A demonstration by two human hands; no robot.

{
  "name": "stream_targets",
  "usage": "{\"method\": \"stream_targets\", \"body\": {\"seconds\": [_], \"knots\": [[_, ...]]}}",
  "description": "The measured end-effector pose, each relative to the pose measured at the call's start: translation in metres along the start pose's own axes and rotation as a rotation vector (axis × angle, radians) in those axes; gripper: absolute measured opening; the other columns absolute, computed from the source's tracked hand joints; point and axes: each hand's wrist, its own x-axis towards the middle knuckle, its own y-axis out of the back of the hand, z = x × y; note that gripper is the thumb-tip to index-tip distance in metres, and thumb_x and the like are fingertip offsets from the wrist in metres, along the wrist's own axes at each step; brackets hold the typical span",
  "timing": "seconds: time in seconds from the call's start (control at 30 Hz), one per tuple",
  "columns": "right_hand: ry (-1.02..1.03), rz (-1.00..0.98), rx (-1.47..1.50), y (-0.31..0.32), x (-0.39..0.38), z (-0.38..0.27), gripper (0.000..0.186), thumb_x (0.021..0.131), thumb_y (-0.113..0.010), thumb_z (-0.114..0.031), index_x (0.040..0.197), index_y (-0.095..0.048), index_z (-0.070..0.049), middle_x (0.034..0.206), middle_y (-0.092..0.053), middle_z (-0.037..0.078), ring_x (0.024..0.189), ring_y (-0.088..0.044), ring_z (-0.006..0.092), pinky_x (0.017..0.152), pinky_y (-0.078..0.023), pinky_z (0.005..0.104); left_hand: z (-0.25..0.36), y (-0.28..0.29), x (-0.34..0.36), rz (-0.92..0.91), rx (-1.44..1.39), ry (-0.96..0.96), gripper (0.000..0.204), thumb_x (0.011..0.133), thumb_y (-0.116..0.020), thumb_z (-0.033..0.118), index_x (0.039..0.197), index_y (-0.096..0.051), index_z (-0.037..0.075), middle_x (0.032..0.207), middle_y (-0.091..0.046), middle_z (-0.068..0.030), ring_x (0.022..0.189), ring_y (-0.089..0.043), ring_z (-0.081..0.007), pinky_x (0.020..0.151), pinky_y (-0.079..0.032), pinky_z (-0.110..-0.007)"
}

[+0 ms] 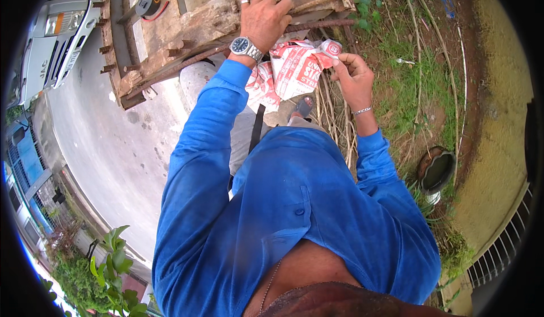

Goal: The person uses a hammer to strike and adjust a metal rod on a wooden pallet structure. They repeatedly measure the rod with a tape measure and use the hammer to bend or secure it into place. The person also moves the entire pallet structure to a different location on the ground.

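A white truck (pixel 55 47) is standing beyond a wooden frame (pixel 209 19). Beside the frame, a red-and-white lettered sheet (pixel 297 72) is spreading, the right hand (pixel 355 79) pinching its corner; the left hand (pixel 265 21) is curling over the frame, where a tape measure (pixel 147 4) is lying.

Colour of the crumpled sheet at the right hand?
The crumpled sheet is white with red print; best seen in the head view.

A crumpled red-and-white printed sheet (pixel 300 72), pinched by the right hand (pixel 353 81), hangs beside a wooden frame (pixel 207 23).
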Motion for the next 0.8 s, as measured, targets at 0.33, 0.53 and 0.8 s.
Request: {"method": "stream_targets", "body": {"seconds": [0.33,0.53,0.8], "knots": [[0.079,0.005,0.039,-0.007,0.004,-0.019,0.014,0.090,-0.070,-0.006,0.102,-0.067,0.002,0.084,-0.069,0.004,0.067,-0.063,0.0062,0.060,-0.053,0.0216,0.035,0.030,-0.037,0.103,-0.400,0.434,0.014,0.087,-0.064,0.013,0.096,-0.058,0.003,0.086,-0.064,-0.0195,0.082,-0.061,-0.0446,0.072,-0.050,-0.045],[0.282,-0.045,-0.057,-0.048,0.032,-0.042,0.015,0.088,-0.073,-0.010,0.099,-0.070,0.001,0.084,-0.071,0.003,0.070,-0.065,0.0072,0.062,-0.054,0.0243,0.052,0.014,-0.066,0.214,-0.559,0.770,0.013,0.090,-0.060,0.012,0.092,-0.053,0.002,0.074,-0.063,-0.0207,0.066,-0.064,-0.0394,0.060,-0.050,-0.046],[0.640,-0.066,-0.262,-0.079,0.038,-0.066,0.012,0.084,-0.073,-0.008,0.094,-0.073,-0.001,0.084,-0.072,0.007,0.070,-0.069,0.0123,0.061,-0.055,0.0258,0.074,0.037,-0.081,0.323,-0.523,0.667,0.014,0.089,-0.065,0.007,0.091,-0.052,0.004,0.069,-0.059,-0.0169,0.063,-0.061,-0.0394,0.056,-0.046,-0.046]]}}
